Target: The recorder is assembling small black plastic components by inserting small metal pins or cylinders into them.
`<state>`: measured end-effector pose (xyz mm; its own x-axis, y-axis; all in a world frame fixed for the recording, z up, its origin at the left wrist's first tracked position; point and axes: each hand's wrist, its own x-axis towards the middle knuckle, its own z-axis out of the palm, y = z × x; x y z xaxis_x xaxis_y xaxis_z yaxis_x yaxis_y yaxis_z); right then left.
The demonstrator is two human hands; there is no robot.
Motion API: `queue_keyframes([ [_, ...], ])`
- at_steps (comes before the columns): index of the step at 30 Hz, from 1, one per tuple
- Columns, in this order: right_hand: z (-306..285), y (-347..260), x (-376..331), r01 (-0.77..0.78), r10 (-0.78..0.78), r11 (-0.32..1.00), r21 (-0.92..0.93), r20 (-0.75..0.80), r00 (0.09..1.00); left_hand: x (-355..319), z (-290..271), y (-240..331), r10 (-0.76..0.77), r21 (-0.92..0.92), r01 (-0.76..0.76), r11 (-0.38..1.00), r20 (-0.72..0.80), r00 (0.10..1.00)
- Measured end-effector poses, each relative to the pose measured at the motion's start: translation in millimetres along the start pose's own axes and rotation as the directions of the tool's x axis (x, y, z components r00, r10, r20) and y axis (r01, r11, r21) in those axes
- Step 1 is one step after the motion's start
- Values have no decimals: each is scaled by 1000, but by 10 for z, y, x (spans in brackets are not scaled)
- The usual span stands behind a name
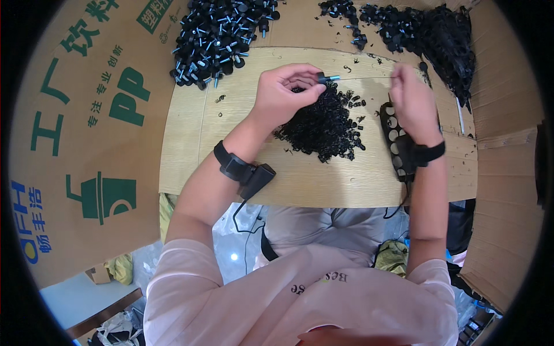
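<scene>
Black-headed bolt (328, 78) pinched in the left hand (288, 92), over the far edge of a pile of small black pieces (320, 130).

The bolt lies at the left fingertips, its long axis running nearly level across the view, black head toward the fingers and bluish shank pointing right, toward the right hand (411, 101); the left hand is the nearer, the right well apart from the shank's tip. The left forearm slants up and inward, thumb and fingers narrowed on the head. The right forearm rises almost straight, its hand blurred beside a black strip with pale discs (395, 141); whether those fingers hold anything, I cannot tell. Farther out, a heap of similar bolts (216, 37) lies at the far left.
</scene>
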<state>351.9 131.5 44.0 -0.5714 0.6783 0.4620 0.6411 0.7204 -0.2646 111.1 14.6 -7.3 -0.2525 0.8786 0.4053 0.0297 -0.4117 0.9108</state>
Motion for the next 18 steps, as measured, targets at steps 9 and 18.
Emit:
queue_keyframes([
  [9, -1349, 1414, -330, -325, 270, 936, -134, -319, 908, 75, -112, 16, -85, -187, 72, 980, -62, 994],
  [18, -584, 384, -104, 159, 506, -406, 900, 76, 859, -49, -66, 11, -140, -149, 148, 978, 63, 988],
])
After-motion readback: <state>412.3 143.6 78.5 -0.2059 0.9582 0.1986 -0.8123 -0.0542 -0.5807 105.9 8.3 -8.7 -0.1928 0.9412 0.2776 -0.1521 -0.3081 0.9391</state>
